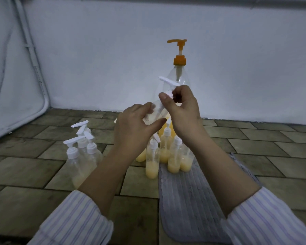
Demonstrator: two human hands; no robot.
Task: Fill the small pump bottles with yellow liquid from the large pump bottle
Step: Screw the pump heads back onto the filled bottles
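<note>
I hold a small clear pump bottle tilted in the air in front of me. My left hand grips its body, and my right hand pinches its white pump cap at the neck. Behind them stands the large clear bottle with an orange pump, its lower part hidden by my hands. Several small bottles partly filled with yellow liquid stand below my hands. Another group of small bottles stands to the left, mostly clear.
A grey ribbed mat lies on the tiled floor under part of the filled group. A white wall rises close behind the large bottle. A white fabric frame leans at the left.
</note>
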